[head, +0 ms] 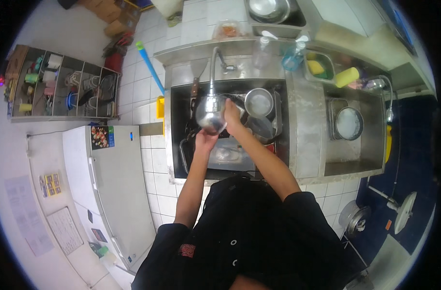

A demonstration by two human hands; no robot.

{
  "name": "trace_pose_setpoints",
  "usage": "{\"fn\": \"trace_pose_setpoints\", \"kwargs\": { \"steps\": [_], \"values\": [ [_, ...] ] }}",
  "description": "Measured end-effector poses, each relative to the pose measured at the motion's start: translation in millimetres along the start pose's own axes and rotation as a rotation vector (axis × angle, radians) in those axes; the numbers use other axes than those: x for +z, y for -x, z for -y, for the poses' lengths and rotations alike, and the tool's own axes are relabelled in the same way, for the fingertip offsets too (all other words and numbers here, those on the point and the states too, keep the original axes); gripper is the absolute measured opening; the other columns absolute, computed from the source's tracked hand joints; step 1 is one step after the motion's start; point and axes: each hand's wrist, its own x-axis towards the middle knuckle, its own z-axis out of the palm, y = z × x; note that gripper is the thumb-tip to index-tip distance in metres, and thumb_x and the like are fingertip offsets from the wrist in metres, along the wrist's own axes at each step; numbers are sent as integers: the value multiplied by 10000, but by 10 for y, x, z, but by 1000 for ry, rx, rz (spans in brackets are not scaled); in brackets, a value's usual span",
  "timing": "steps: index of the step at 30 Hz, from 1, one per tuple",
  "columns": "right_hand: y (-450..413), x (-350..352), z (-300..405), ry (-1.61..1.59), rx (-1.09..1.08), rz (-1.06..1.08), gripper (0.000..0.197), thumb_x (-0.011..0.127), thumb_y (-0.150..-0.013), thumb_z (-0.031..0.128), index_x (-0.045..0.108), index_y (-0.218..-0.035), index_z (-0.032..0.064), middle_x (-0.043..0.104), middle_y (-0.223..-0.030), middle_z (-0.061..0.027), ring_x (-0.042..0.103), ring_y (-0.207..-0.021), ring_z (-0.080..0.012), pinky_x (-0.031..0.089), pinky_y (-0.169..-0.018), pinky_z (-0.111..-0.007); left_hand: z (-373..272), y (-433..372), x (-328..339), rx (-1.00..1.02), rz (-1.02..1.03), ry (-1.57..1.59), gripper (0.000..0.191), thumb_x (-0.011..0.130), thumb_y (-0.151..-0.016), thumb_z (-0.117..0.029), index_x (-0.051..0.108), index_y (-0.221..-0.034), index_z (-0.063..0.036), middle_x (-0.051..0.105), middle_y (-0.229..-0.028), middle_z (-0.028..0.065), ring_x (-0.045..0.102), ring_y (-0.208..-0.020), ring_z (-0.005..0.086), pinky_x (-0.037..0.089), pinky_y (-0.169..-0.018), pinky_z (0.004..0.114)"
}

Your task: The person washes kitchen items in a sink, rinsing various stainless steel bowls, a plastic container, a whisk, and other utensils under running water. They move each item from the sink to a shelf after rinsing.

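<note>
Under the flexible faucet, a shiny rounded metal vessel, seemingly a bowl, is held between both hands. My left hand grips its lower edge, and my right hand presses against its right side. Both are above the left sink. Inside that sink, a round metal pan and a clear plastic container lie to the right of my hands. A translucent plastic box sits nearer to me. A wooden-handled turner leans over the sink's far left edge.
Two pump bottles, one clear and one blue, stand behind the sink beside a sponge tray. The right sink holds a pot of whitish liquid. A white freezer stands at left.
</note>
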Motion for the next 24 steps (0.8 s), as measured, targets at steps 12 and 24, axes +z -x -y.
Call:
{"fn": "trace_pose_setpoints", "kwargs": {
  "steps": [12, 24],
  "values": [
    [779, -725, 880, 326, -781, 233, 306, 734, -811, 307, 619, -909, 40, 589, -843, -90, 557, -770, -263, 437, -695, -395, -290, 415, 684, 331, 256, -528, 424, 491, -981, -354, 514, -1276, -50, 579, -1246, 123, 592, -1087, 268, 481, -926, 458],
    [636, -979, 554, 626, -987, 126, 550, 729, -787, 259, 512, -1263, 89, 467, -1238, -191, 518, -1043, -338, 381, -964, -421, -65, 309, 440, 446, 213, -678, 408, 487, -844, 30, 490, -1251, 5, 612, -1094, 144, 642, -878, 216, 562, -681, 326]
  ]
}}
